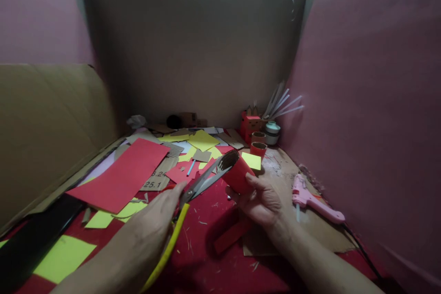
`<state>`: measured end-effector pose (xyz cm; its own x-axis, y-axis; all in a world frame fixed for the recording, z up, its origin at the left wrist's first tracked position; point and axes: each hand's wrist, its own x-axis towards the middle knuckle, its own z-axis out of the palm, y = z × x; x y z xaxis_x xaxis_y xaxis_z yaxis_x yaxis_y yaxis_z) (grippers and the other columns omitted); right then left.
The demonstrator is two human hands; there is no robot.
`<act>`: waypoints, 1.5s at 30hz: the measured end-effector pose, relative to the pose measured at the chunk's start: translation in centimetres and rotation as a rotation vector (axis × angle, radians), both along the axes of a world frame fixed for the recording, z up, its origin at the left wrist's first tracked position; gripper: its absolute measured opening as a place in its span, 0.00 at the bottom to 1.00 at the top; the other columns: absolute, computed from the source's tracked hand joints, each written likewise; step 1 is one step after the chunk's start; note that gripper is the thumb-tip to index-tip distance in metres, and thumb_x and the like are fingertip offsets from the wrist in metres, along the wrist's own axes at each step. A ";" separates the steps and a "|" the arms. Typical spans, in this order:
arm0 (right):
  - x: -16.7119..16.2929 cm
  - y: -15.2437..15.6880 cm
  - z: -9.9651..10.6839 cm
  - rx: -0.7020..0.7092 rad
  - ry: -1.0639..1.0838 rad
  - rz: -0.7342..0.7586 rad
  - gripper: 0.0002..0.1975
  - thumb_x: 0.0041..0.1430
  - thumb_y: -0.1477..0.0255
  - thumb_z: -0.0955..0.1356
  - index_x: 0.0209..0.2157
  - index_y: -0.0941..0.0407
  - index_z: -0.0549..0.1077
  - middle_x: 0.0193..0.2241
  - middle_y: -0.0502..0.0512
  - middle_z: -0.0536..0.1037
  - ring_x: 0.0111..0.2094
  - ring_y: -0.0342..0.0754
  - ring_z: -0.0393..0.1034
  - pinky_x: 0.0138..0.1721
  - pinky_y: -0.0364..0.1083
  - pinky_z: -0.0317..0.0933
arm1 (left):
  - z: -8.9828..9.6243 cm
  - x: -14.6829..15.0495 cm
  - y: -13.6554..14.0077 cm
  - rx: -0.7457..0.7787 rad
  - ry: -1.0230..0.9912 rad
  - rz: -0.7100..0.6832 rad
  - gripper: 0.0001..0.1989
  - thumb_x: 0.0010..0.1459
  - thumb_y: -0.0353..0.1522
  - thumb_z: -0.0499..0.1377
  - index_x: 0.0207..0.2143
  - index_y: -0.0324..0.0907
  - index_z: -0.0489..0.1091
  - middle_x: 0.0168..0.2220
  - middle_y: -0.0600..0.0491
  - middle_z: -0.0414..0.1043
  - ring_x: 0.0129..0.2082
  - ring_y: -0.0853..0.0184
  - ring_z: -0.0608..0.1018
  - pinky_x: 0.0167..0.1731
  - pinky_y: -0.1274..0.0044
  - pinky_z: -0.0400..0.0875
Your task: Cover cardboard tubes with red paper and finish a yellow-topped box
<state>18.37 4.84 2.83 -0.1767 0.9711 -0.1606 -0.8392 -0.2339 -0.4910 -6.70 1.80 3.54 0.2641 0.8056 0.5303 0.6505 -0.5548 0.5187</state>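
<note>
My left hand [161, 223] is closed around the handles of a pair of scissors [189, 195], one handle yellow and the other partly red. The blades are apart and reach to the open end of a red-covered cardboard tube [241, 175]. One blade lies across the tube's mouth; how deep it goes in I cannot tell. My right hand [262, 202] grips the tube from below and the right, holding it tilted above the table. Beneath it, a red paper strip [232, 236] lies on the red table surface [193, 257].
A pink glue gun [312, 200] lies on cardboard at the right. Two more tubes [258, 149] stand at the back, near a lidded jar [272, 133] and white sticks [284, 103]. A red sheet [127, 174] and yellow papers [65, 257] cover the left. Pink walls [372, 101] enclose the sides.
</note>
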 end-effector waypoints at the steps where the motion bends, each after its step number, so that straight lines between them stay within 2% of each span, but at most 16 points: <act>1: 0.0 0.0 0.0 -0.005 0.004 -0.001 0.15 0.39 0.80 0.75 0.32 0.55 0.75 0.32 0.50 0.81 0.36 0.48 0.74 0.40 0.51 0.68 | -0.3 0.2 0.2 0.038 0.082 -0.032 0.26 0.55 0.32 0.54 0.57 0.50 0.65 0.44 0.49 0.77 0.39 0.57 0.79 0.36 0.71 0.74; 3: -0.1 -0.1 0.0 -0.015 0.016 0.005 0.15 0.38 0.81 0.75 0.32 0.55 0.75 0.30 0.50 0.82 0.35 0.48 0.74 0.40 0.51 0.69 | -0.9 0.4 0.6 0.135 0.283 -0.068 0.31 0.57 0.28 0.49 0.65 0.45 0.52 0.46 0.43 0.74 0.41 0.55 0.78 0.37 0.70 0.74; 5: -0.2 -0.1 0.1 -0.019 0.020 0.010 0.15 0.37 0.81 0.76 0.30 0.56 0.76 0.29 0.50 0.82 0.34 0.48 0.74 0.40 0.52 0.69 | -1.4 0.6 0.9 0.210 0.450 -0.066 0.36 0.58 0.27 0.47 0.67 0.41 0.39 0.49 0.39 0.71 0.45 0.53 0.77 0.38 0.68 0.74; 8: -0.3 -0.2 0.2 -0.008 0.009 -0.002 0.14 0.37 0.81 0.76 0.29 0.56 0.76 0.27 0.49 0.82 0.32 0.49 0.74 0.41 0.54 0.69 | -1.7 1.0 0.9 0.204 0.505 -0.055 0.39 0.58 0.28 0.48 0.67 0.39 0.31 0.47 0.37 0.70 0.43 0.53 0.77 0.37 0.68 0.74; 12: -0.5 -0.4 0.3 0.012 -0.009 -0.011 0.16 0.37 0.81 0.76 0.31 0.55 0.77 0.29 0.50 0.82 0.34 0.50 0.74 0.42 0.54 0.69 | -2.1 1.7 0.7 0.150 0.521 -0.008 0.36 0.59 0.27 0.46 0.66 0.36 0.34 0.45 0.37 0.71 0.38 0.55 0.78 0.32 0.69 0.74; 17: -0.7 -0.4 0.5 -0.018 0.003 -0.036 0.16 0.36 0.82 0.76 0.30 0.56 0.77 0.29 0.51 0.82 0.35 0.49 0.74 0.45 0.54 0.68 | -2.0 1.9 0.3 0.111 0.474 -0.062 0.30 0.59 0.29 0.46 0.64 0.34 0.45 0.48 0.34 0.71 0.38 0.55 0.79 0.30 0.70 0.75; 24: -0.9 -0.2 0.5 -0.010 0.052 -0.061 0.18 0.34 0.82 0.77 0.32 0.60 0.78 0.29 0.54 0.83 0.33 0.49 0.75 0.47 0.56 0.68 | -0.7 2.2 -0.2 0.174 0.540 -0.040 0.26 0.58 0.28 0.46 0.59 0.28 0.54 0.37 0.38 0.75 0.28 0.59 0.80 0.22 0.72 0.74; 28: -1.0 -0.1 0.3 0.002 0.068 -0.067 0.18 0.33 0.83 0.77 0.32 0.61 0.78 0.30 0.56 0.83 0.33 0.49 0.76 0.48 0.55 0.69 | -1.4 1.9 -0.2 0.245 0.570 -0.040 0.26 0.57 0.26 0.44 0.58 0.29 0.53 0.34 0.42 0.75 0.26 0.61 0.79 0.21 0.73 0.73; 32: -1.0 0.0 -0.1 0.048 0.046 -0.068 0.17 0.36 0.82 0.76 0.34 0.60 0.78 0.31 0.55 0.83 0.34 0.48 0.76 0.48 0.54 0.69 | -2.5 1.5 -0.1 0.204 0.566 0.013 0.26 0.56 0.26 0.45 0.58 0.32 0.52 0.32 0.47 0.73 0.22 0.63 0.77 0.19 0.74 0.71; 38: -1.5 -0.2 -0.4 0.125 -0.017 -0.068 0.16 0.39 0.82 0.76 0.34 0.59 0.78 0.30 0.53 0.83 0.34 0.49 0.76 0.48 0.56 0.69 | -3.4 2.2 -0.6 0.151 0.568 0.085 0.30 0.56 0.27 0.44 0.62 0.29 0.44 0.42 0.37 0.73 0.33 0.59 0.80 0.27 0.72 0.74; 41: -1.7 -0.3 -0.4 0.145 -0.027 -0.061 0.17 0.40 0.81 0.76 0.36 0.58 0.78 0.31 0.53 0.83 0.35 0.49 0.76 0.49 0.57 0.68 | -3.5 2.5 -0.6 0.161 0.607 0.100 0.29 0.55 0.26 0.44 0.60 0.26 0.47 0.42 0.36 0.73 0.29 0.61 0.79 0.23 0.74 0.72; 45: -1.6 -0.2 -0.6 0.156 -0.025 -0.059 0.16 0.42 0.82 0.75 0.35 0.56 0.78 0.31 0.51 0.83 0.35 0.49 0.76 0.50 0.57 0.67 | -3.3 2.6 -0.3 0.289 0.615 0.102 0.26 0.55 0.23 0.42 0.58 0.26 0.52 0.38 0.39 0.74 0.24 0.65 0.78 0.19 0.77 0.69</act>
